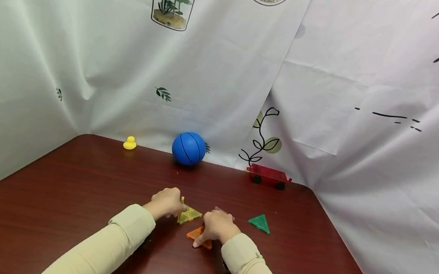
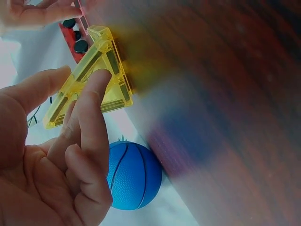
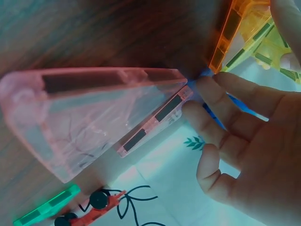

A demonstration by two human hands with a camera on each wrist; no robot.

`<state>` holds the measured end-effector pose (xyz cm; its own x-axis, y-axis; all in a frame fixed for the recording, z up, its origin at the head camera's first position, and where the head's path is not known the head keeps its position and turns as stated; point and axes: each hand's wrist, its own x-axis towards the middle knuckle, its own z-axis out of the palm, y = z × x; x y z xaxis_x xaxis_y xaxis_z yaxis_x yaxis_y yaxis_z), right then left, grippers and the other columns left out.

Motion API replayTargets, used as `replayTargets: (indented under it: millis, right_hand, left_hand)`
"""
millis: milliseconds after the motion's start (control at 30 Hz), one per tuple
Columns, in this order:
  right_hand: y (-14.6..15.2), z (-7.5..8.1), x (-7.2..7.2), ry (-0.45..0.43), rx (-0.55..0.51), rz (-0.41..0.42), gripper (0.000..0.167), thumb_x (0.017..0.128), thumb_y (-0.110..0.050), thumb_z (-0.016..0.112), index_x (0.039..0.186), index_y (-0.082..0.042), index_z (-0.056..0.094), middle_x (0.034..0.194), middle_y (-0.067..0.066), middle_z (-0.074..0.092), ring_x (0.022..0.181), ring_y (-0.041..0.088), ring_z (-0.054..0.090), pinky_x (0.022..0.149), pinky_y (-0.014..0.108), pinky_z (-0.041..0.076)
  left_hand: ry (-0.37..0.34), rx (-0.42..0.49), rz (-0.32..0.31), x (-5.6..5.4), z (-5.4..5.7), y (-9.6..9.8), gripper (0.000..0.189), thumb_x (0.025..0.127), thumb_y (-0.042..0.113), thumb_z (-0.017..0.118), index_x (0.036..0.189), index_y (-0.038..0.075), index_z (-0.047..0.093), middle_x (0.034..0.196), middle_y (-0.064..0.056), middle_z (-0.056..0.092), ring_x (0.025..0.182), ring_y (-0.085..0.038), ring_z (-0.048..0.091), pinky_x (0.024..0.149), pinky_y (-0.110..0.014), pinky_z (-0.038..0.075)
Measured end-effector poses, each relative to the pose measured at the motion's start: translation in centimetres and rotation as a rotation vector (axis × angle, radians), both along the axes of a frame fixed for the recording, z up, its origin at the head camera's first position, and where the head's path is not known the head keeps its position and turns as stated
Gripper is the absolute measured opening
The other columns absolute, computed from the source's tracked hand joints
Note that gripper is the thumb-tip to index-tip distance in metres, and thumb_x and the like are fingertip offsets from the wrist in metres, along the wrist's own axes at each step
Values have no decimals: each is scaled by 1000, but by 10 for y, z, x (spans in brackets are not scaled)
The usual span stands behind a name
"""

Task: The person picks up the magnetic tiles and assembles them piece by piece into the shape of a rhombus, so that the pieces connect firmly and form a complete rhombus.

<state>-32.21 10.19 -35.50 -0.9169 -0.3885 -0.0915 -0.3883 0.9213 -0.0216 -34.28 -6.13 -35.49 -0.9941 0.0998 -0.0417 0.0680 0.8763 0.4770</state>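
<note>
Yellow see-through triangular magnetic tiles (image 1: pixel 189 216) lie between the thumb and fingers of my left hand (image 1: pixel 166 202), which pinches them just above the table. One yellow tile stands at an angle to another in the left wrist view. My right hand (image 1: pixel 218 226) holds an orange triangular tile (image 1: pixel 192 234), the thumb on its near edge. Beyond that hand are pink triangular tiles (image 3: pixel 94 106), mostly hidden by it in the head view. Its curled lower fingers come close to the pink edge; whether they touch it I cannot tell.
A green triangular tile (image 1: pixel 260 223) lies right of my right hand. Along the back edge of the dark red table (image 1: pixel 49 198) stand a yellow rubber duck (image 1: pixel 129 143), a blue ball (image 1: pixel 189 148) and a red toy wagon (image 1: pixel 268 174). White printed cloth (image 1: pixel 211 75) hangs behind them.
</note>
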Motion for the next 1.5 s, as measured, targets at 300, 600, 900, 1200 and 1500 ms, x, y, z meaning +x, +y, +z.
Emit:
replayTargets:
  millis: [300, 600, 900, 1200, 1500]
  right_hand:
    - [-2, 1, 0, -7, 18, -38, 55, 47, -53, 77, 79, -11, 63, 94, 5, 60, 119, 30, 34, 80, 59, 31]
    - [-1, -2, -1, 8, -1, -55, 69, 43, -55, 78, 89, -7, 59, 99, 7, 59, 118, 27, 36, 80, 57, 32]
    - [5, 3, -2, -24, -203, -17, 49, 57, -33, 81, 88, -10, 51, 76, 0, 51, 71, 16, 50, 61, 38, 42]
    - [19, 13, -9, -97, -344, 45, 22, 71, -14, 72, 83, -6, 55, 72, -1, 51, 64, 13, 48, 60, 27, 41]
    - [22, 13, -17, 3, -438, -58, 20, 73, -18, 71, 83, -5, 59, 66, 0, 54, 50, 12, 51, 49, 27, 41]
  left_hand:
    - [-2, 2, 5, 0, 1, 0, 28, 77, 32, 65, 60, 10, 57, 53, -3, 56, 46, -19, 54, 45, -32, 38]
    - [3, -6, 7, 0, 1, 1, 31, 76, 31, 65, 55, 10, 57, 52, -4, 56, 45, -19, 53, 45, -32, 38]
    - [10, -2, 1, 1, 0, 0, 30, 76, 30, 65, 55, 10, 57, 52, -3, 56, 45, -18, 53, 44, -31, 38]
    - [21, 4, -9, -1, 0, -1, 32, 77, 30, 65, 52, 11, 58, 49, -2, 55, 43, -18, 52, 44, -32, 37]
    - [28, 9, -23, 0, 0, -1, 31, 77, 29, 65, 52, 10, 59, 50, -2, 56, 43, -18, 52, 44, -32, 38]
